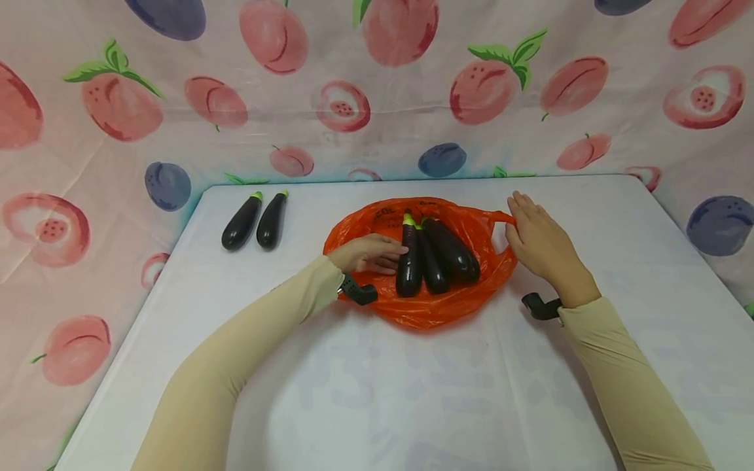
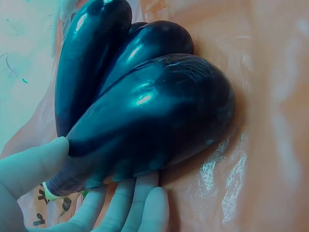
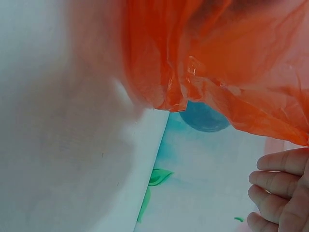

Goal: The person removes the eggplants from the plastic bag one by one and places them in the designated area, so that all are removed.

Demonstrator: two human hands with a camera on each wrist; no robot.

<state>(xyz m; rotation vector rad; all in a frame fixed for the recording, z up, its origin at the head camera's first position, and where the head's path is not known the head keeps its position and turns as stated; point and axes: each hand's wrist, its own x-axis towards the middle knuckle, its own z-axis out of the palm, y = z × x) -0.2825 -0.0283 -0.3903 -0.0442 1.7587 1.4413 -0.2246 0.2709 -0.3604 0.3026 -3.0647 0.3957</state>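
Note:
Several glossy dark eggplants (image 1: 452, 248) with green caps lie side by side in an open orange plastic bag (image 1: 385, 302) on the table. My left hand (image 1: 370, 254) reaches in over the bag's left side and holds the leftmost eggplant (image 1: 408, 265). In the left wrist view, my thumb is on one side of that eggplant (image 2: 159, 108) near its cap, with the fingers against the other side. At the bag's right edge, my right hand (image 1: 543, 242) holds a handle of the bag (image 3: 212, 63). Its fingers look fairly straight, and its thumb is hidden.
Two more eggplants, one at the left (image 1: 241, 222) and one beside it (image 1: 272, 221), lie on the table's far left. A white cover (image 1: 377, 399) spreads over the table. Behind it hangs a fruit-patterned cloth (image 1: 389, 131).

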